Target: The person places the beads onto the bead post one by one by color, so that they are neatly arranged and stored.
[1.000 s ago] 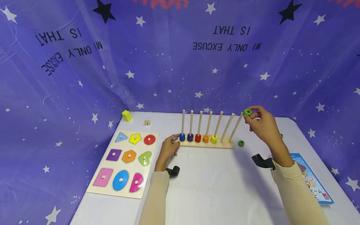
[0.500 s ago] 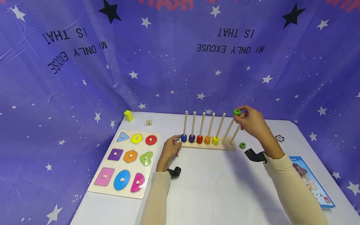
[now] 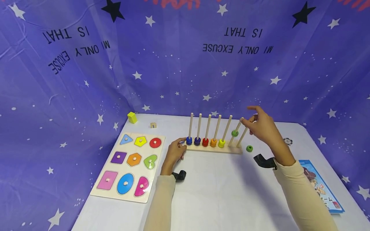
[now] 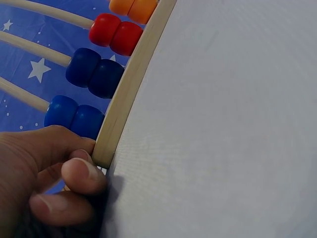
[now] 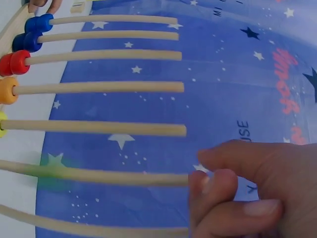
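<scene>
A wooden peg stand (image 3: 214,149) bears a row of tilted pegs. Blue, dark blue, red, orange and yellow beads (image 3: 221,143) sit low on the first pegs from the left. My left hand (image 3: 174,153) holds the stand's left end, fingers beside the blue beads (image 4: 74,116). Partway down the sixth peg is a green bead (image 3: 235,133), blurred in the right wrist view. Above it, my right hand (image 3: 261,126) has its index finger raised away from the thumb, at the peg's top, gripping nothing. A second green bead (image 3: 249,148) lies right of the stand.
A shape puzzle board (image 3: 127,166) lies at left, with a yellow block (image 3: 132,117) and a small wooden block (image 3: 153,125) behind it. At right are a blue picture book (image 3: 322,189), partly under the right sleeve, and a round black-and-white piece (image 3: 287,141).
My right hand brought the green bead left to the sixth peg's top and let it go. The bead is now lower on that peg. My left hand stays at the stand's end.
</scene>
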Motion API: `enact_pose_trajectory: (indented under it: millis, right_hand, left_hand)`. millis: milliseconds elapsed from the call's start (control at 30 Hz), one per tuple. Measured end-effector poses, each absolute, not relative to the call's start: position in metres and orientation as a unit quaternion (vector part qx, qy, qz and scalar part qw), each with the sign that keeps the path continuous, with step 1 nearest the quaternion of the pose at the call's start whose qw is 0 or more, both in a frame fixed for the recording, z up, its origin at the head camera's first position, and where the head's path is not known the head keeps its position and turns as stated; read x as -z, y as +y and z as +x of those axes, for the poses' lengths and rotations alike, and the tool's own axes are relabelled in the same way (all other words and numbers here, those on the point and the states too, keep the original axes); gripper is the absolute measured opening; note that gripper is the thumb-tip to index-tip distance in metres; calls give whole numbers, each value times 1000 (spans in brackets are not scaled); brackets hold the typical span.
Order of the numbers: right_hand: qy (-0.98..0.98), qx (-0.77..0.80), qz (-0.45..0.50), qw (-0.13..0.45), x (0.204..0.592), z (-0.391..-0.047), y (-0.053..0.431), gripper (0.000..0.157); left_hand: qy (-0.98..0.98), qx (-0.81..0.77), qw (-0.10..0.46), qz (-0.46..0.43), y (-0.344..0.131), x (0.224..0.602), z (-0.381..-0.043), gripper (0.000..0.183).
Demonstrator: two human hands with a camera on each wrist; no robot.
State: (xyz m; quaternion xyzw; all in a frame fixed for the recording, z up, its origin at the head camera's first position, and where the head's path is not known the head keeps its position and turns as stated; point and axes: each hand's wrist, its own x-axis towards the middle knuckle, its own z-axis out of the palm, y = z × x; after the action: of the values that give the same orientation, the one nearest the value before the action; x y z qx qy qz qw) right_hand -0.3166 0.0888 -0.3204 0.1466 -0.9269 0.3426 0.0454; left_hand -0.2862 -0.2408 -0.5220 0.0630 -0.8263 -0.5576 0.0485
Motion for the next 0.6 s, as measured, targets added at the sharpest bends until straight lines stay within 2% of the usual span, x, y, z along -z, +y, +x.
enact_pose_trajectory:
  millis: [67, 167, 300, 433, 600]
  right_hand:
    - [-922, -357, 134, 69, 320, -316, 95, 70]
    - [-900, -406, 116, 106, 322, -320, 105, 64]
    - [-865, -482, 81, 111, 348, -336, 121, 54]
    - [-876, -477, 50, 54, 404, -352, 141, 52]
    - [-905, -419, 44, -55, 472, -356, 156, 54]
  left_hand:
    - [-826, 558, 51, 59, -241, 521, -286, 42]
    - [-826, 558, 57, 52, -242, 519, -286, 41]
    - [-825, 559, 60, 57, -244, 518, -286, 41]
    - [-823, 562, 52, 64, -244, 521, -285, 42]
    - [-824, 562, 46, 59, -243, 522, -285, 42]
